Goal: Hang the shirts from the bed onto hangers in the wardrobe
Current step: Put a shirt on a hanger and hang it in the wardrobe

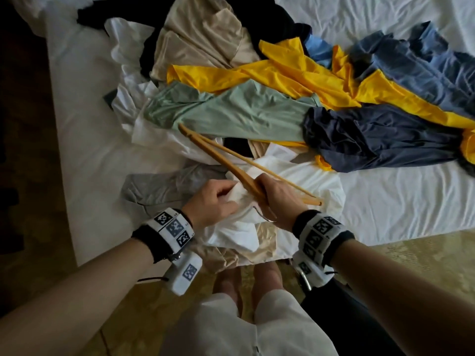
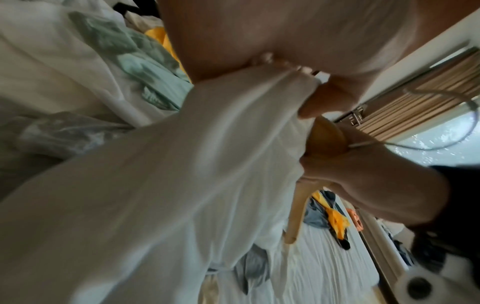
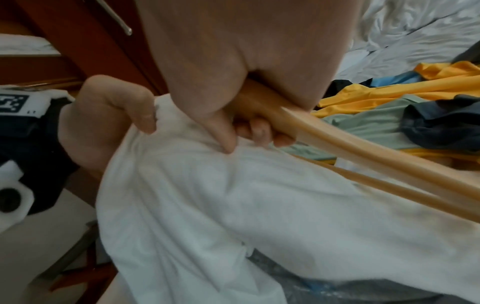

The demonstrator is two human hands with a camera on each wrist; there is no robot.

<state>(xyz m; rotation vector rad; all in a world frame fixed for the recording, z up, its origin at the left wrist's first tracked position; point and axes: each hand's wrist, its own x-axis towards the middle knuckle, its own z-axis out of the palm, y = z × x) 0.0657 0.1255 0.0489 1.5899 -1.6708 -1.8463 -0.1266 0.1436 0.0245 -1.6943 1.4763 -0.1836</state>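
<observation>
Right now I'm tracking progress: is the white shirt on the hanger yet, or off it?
Off it. The wooden hanger lies bare over the white shirt, whose edge the left hand pinches.

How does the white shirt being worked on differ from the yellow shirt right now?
The white shirt is gripped by the left hand beside the wooden hanger that the right hand holds; the yellow shirt lies untouched. White sits at the near bed edge, yellow farther back in the pile. Both are crumpled and unhung.
</observation>
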